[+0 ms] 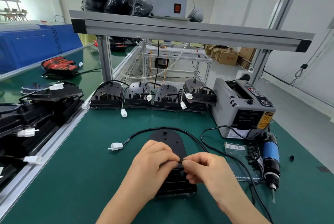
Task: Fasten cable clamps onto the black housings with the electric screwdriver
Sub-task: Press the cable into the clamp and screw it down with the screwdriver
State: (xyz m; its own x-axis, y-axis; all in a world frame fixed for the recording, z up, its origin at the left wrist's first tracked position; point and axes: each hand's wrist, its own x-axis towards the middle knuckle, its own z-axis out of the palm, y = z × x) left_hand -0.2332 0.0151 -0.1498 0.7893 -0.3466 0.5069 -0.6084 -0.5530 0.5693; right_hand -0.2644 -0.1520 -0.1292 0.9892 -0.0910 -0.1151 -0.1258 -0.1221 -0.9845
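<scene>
A black housing (169, 139) lies flat on the green mat in front of me, its black cable (180, 129) looping over the top to a white connector (115, 146) at the left. My left hand (153, 166) and my right hand (206, 167) meet over the housing's lower half, fingertips pinching a small black piece together; I cannot tell whether it is a cable clamp or the cable. The blue and black electric screwdriver (271, 160) lies on the mat to the right, tip toward me, untouched. Small black clamps (253, 153) lie in a loose pile beside it.
Several black housings (151, 97) with cables stand in a row at the back. A grey tape dispenser (242, 106) sits at the back right. More housings (36, 108) are stacked on the conveyor at the left. An aluminium shelf (180, 28) spans overhead.
</scene>
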